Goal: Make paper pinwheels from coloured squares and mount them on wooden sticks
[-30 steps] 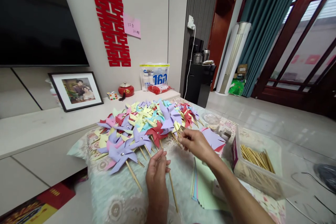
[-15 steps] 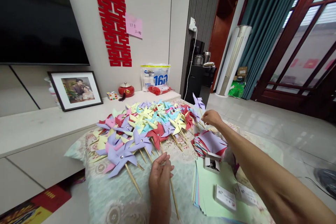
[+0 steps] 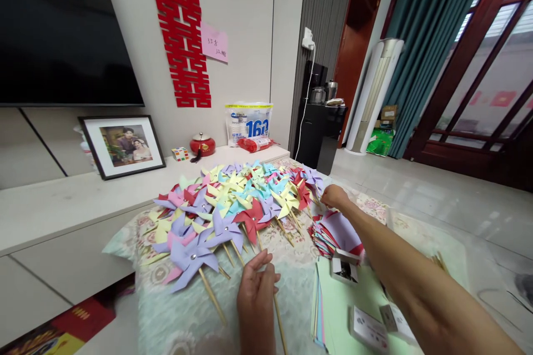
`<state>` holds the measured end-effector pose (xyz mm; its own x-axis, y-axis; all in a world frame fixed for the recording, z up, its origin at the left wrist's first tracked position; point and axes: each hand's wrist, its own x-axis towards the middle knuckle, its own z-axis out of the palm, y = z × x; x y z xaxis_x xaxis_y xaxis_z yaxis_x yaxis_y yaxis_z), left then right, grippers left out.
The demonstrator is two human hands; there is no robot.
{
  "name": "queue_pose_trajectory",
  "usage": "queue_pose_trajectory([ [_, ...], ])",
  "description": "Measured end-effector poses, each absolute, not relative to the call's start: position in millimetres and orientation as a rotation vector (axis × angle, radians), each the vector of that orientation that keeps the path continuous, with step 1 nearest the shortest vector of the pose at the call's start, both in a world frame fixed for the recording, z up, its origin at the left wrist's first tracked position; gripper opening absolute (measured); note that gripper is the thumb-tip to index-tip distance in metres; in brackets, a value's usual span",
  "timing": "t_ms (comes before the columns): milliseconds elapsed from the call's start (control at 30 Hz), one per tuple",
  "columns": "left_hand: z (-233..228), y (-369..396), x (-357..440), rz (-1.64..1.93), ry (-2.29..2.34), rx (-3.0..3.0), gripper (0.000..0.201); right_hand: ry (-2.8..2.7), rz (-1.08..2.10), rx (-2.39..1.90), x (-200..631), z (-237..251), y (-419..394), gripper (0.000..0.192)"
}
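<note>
At the far right of the pile, my right hand (image 3: 334,197) is closed at the stick of a lavender paper pinwheel (image 3: 313,176), which lies against the others. The hand hides most of that stick. My left hand (image 3: 257,291) hovers in front of the pile, palm partly up, fingers loosely bent and apart, with no grip showing. A wooden stick (image 3: 280,326) passes behind it. Just beyond are a red pinwheel (image 3: 252,219) and a lavender pinwheel (image 3: 194,256) with its stick pointing toward me.
Right of the pile lie stacked coloured paper pieces (image 3: 339,230), an open small box (image 3: 345,267) of dark metal bits, green sheets (image 3: 333,302) and a closed white box (image 3: 368,328). A framed photo (image 3: 127,147) and a red pot (image 3: 202,145) stand on the white cabinet behind.
My right hand has lowered the lavender pinwheel from above the pile down to its right edge. My left hand stays almost in place; the view has shifted slightly.
</note>
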<state>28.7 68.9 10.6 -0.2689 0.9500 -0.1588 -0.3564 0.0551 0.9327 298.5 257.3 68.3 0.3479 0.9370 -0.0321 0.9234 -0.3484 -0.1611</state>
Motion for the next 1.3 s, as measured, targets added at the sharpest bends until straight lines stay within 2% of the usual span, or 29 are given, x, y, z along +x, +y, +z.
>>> queue_pose_trajectory([
  [133, 9, 70, 28, 1.475, 1.194, 0.724, 0.054, -1.738, 0.322, -2.541, 296, 57, 262, 0.034],
  [367, 9, 71, 28, 1.482, 1.202, 0.751, 0.055, -1.695, 0.354, -2.536, 289, 53, 261, 0.034],
  [633, 10, 71, 24, 1.572, 1.237, 0.734, 0.049, -1.66, 0.194, -2.402, 267, 96, 234, 0.031],
  [800, 18, 71, 18, 1.746, 1.267, 0.648, 0.037, -1.959, 0.26, -2.064, 214, 112, 180, 0.022],
  [967, 21, 73, 11, 1.876, 1.275, 0.596, 0.03, -2.315, 0.484, -1.865, 152, 98, 92, 0.012],
  [1033, 21, 75, 10, 1.899, 1.27, 0.589, 0.03, -2.375, 0.512, -1.903, 135, 85, 66, 0.016],
  [1133, 19, 76, 10, 1.9, 1.266, 0.602, 0.029, -2.386, 0.513, -2.03, 119, 66, 48, 0.024],
  [1300, 20, 75, 11, 1.853, 1.259, 0.663, 0.028, -2.379, 0.514, -2.108, 114, 53, 44, 0.026],
])
